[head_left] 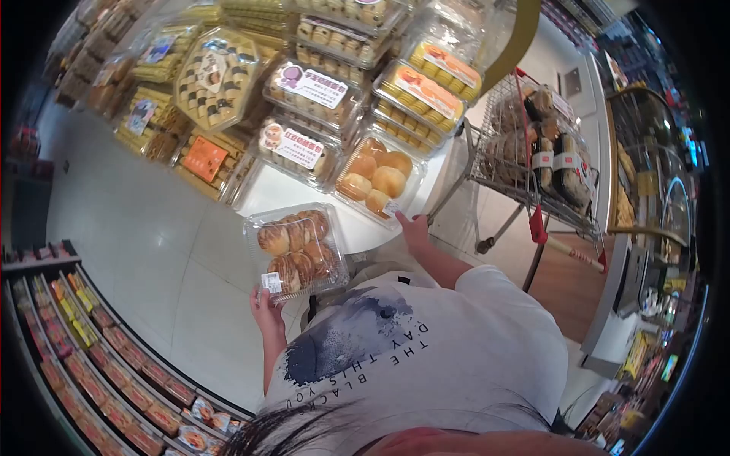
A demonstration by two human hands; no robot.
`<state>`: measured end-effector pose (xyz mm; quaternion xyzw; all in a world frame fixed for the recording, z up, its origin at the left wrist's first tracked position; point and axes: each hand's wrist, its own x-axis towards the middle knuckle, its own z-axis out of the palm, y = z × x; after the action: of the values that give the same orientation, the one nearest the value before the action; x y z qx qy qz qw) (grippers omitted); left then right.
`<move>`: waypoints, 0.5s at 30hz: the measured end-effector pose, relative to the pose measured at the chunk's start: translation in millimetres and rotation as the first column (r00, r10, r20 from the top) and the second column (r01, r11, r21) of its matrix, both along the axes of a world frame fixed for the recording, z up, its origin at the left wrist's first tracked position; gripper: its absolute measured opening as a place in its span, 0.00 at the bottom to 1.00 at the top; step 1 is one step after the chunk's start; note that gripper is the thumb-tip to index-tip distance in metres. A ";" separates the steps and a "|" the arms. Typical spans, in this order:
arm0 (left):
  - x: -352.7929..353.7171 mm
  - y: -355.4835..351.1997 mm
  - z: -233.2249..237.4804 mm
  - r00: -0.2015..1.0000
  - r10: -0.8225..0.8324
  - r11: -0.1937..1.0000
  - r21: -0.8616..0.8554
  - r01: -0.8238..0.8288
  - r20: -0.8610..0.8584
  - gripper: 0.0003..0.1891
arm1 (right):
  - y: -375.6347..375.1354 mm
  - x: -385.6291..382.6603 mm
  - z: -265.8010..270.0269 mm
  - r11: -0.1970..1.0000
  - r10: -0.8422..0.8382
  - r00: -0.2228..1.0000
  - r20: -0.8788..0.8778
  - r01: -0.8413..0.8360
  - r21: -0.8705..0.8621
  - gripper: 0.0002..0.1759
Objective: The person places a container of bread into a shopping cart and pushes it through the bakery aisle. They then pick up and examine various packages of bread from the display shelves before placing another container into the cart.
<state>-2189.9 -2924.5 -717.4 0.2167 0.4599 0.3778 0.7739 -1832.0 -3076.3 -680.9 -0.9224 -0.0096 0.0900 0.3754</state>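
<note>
Head view at a bakery display table (268,190). Left hand (266,308) is closed on the near corner of a clear pastry box (296,251), fingers beside its white price label. The box is held in the air just in front of the table edge and contains browned, swirled pastries. Right hand (414,228) reaches forward with its fingertips at the near corner of a box of round buns (376,176), which lies on the table; whether the fingers pinch the rim or only touch it cannot be told. Further boxed pastries fill the table behind. To the right stands a shopping cart (532,144) loaded with packaged goods. Lower left, a shelf (99,365) holds rows of small packets.
</note>
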 end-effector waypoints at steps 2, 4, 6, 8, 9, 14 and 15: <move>-7.1 25.0 -17.3 1.000 -0.011 1.000 0.008 0.011 0.025 0.27 | -0.8 18.7 1.6 0.993 -0.058 0.970 -0.237 0.080 0.088 0.35; -7.3 58.2 -34.4 0.992 -0.103 0.994 0.039 0.101 0.065 0.28 | -0.7 26.8 -4.0 0.958 -0.011 0.883 -0.469 0.143 0.248 0.35; -10.3 95.3 -52.5 0.973 -0.215 0.975 0.078 0.209 0.080 0.28 | 8.0 27.1 -18.3 0.927 0.018 0.879 -0.476 0.164 0.338 0.36; -4.9 127.2 -60.6 0.944 -0.318 0.945 0.112 0.307 0.093 0.27 | 15.5 14.6 -25.1 0.936 -0.074 0.925 -0.372 0.193 0.293 0.38; -0.5 140.5 -59.1 0.925 -0.366 0.927 0.127 0.353 0.103 0.27 | 14.8 9.5 -32.0 0.938 -0.111 0.944 -0.311 0.202 0.280 0.39; 27.7 196.4 -96.3 0.888 -0.393 0.916 0.014 0.402 0.238 0.25 | -25.3 -38.6 -30.2 0.967 -0.170 0.969 -0.180 0.199 0.157 0.37; 35.4 197.0 -93.0 0.893 -0.397 0.914 0.000 0.406 0.213 0.25 | -40.8 -49.4 -29.1 0.974 -0.144 0.974 -0.172 0.170 0.150 0.35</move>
<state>-2154.5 -2727.5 -810.4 0.2489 0.3300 0.2199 0.8836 -1881.5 -3117.1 -710.0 -0.8760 0.0865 0.1328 0.4556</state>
